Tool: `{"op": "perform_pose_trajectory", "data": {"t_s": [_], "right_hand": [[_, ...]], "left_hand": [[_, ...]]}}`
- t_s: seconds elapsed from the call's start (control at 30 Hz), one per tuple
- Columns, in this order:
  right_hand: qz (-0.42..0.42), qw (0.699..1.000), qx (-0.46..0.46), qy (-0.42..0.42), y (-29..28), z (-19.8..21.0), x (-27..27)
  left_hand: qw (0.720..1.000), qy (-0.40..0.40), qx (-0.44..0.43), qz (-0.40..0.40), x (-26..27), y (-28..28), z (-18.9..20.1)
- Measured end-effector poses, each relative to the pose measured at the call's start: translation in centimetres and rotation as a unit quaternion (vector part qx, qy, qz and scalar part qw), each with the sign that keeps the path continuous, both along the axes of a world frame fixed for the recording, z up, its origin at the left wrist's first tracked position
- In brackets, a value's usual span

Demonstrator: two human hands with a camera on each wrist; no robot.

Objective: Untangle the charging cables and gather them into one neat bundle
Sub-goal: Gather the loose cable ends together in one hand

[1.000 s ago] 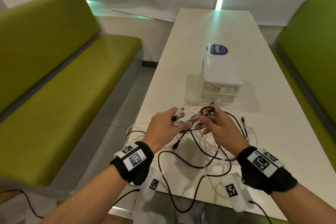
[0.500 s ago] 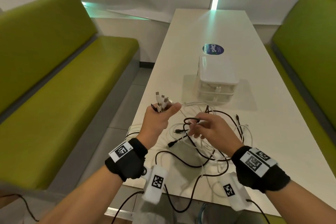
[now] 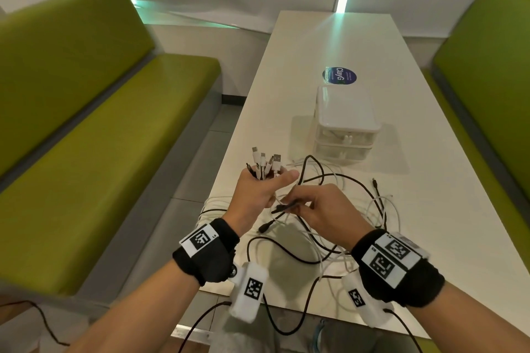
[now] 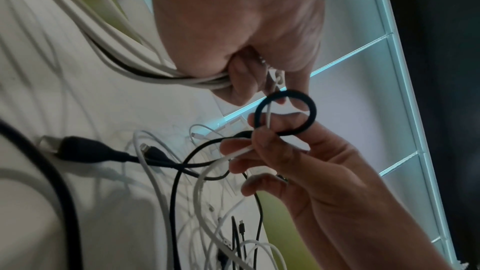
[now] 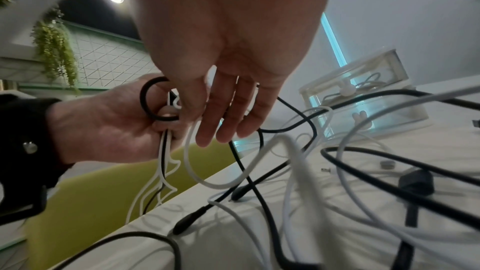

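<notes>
Left fingers (image 3: 282, 180) clenched around cable ends (image 3: 265, 162), right fingers (image 4: 262, 139) pinching black band (image 4: 284, 113), above table's near-left edge (image 3: 226, 152)

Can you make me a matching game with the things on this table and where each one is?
Things:
1. bunch of cable plugs
2. black elastic band
3. white drawer box
4. round blue sticker

Places:
A. stuck flat on the table, behind the box
B. pinched by the right hand
C. sticking up out of the left hand
D. standing on the table beyond the cables

Pairs: 1-C, 2-B, 3-D, 4-A
</notes>
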State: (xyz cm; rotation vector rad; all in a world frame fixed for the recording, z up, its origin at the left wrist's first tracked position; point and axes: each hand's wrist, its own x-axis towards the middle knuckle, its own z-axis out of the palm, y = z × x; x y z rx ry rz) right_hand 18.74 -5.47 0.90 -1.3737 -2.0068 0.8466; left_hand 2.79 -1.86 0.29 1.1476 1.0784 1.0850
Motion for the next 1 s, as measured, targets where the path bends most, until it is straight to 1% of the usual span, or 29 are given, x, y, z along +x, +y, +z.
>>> {"op": "perform_pose_trajectory", "data": {"t_s": [0.13,0.23,0.27,0.37,0.47,0.53,0.57,0.63,0.7,0.73,0.87,0.93,1.0], "right_hand": [[0.004,0.998,0.047,-0.031,0.3,0.5,-0.5],[0.012,0.991,0.085,-0.1,0.3,0.4,-0.7],[0.014,0.989,0.088,-0.118,0.3,0.3,-0.7],[0.009,0.986,0.096,-0.134,0.3,0.1,-0.4],[0.006,0.985,0.076,-0.155,0.4,-0.3,0.0],[-0.013,0.989,0.045,-0.138,0.5,-0.6,0.4],[-0.025,0.992,0.032,-0.122,0.5,-0.7,0.6],[-0.042,0.996,-0.001,-0.074,0.5,-0.7,0.8],[-0.04,0.998,-0.042,-0.016,0.2,-0.4,0.7],[-0.036,0.998,-0.052,-0.007,0.0,-0.3,0.7],[-0.045,0.994,-0.047,-0.089,-0.3,-0.2,1.2],[-0.065,0.992,-0.048,-0.092,-0.3,-0.1,1.6],[-0.094,0.992,-0.038,-0.073,-0.3,0.0,2.1]], "left_hand": [[1.0,-0.024,-0.019,0.005,0.0,-0.2,-0.1],[0.999,-0.031,-0.033,-0.004,-0.1,-0.3,0.0],[0.999,-0.033,-0.041,-0.011,-0.1,-0.2,0.1],[0.998,-0.037,-0.047,-0.028,-0.1,-0.3,0.5],[1.0,-0.018,-0.017,-0.009,-0.3,-0.2,0.7],[1.0,0.005,0.007,0.011,-0.4,-0.1,0.8],[1.0,-0.004,0.008,0.017,-0.4,0.0,0.8],[0.999,-0.051,-0.006,0.019,-0.3,0.0,1.0],[0.997,-0.064,-0.017,0.027,-0.2,-0.1,1.3],[0.997,-0.068,-0.016,0.032,-0.2,-0.1,1.3],[0.995,-0.089,0.01,0.05,-0.4,-0.2,1.4],[0.995,-0.076,0.025,0.064,-0.4,-0.1,1.3],[0.994,-0.052,0.033,0.085,-0.4,0.1,1.1]]}}
